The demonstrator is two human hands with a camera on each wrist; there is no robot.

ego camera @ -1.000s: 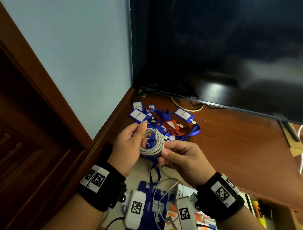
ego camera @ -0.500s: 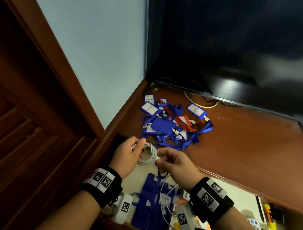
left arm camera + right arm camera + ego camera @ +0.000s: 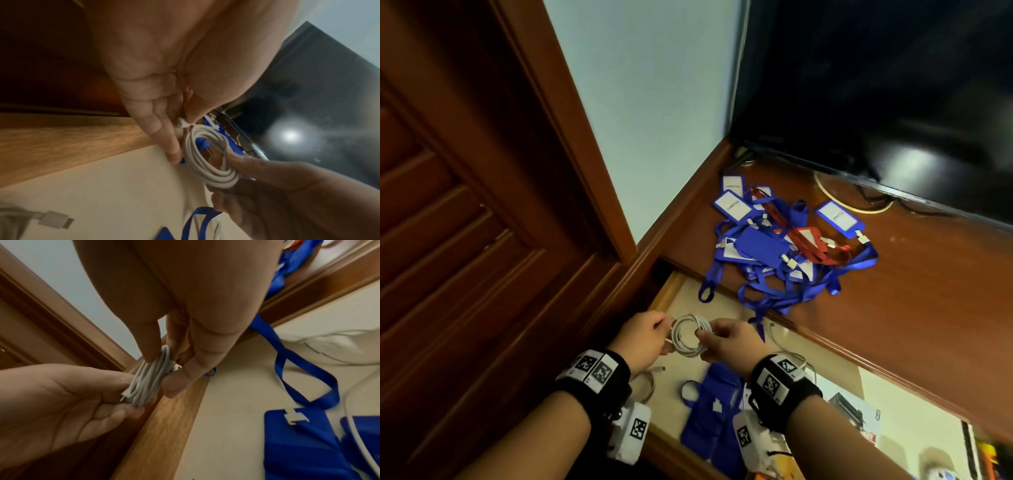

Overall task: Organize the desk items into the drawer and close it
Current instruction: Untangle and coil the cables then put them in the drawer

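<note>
Here, from the head view, both hands pinch a coiled white cable [image 3: 688, 337] above the open drawer [image 3: 722, 305], left hand [image 3: 645, 339] and right hand [image 3: 732, 341] on opposite sides, likely so the loops hold. In the left wrist view the left fingertips [image 3: 172, 152] grip one edge. In the right wrist view the right fingers [image 3: 150, 344] clamp the bundle over the drawer's side wall.

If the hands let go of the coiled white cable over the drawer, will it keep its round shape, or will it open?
The coiled white cable has no visible tie; only the left hand and right hand pinch its loops, so it will probably spring looser. It looks thin and light, so it should land softly in the drawer.
</note>
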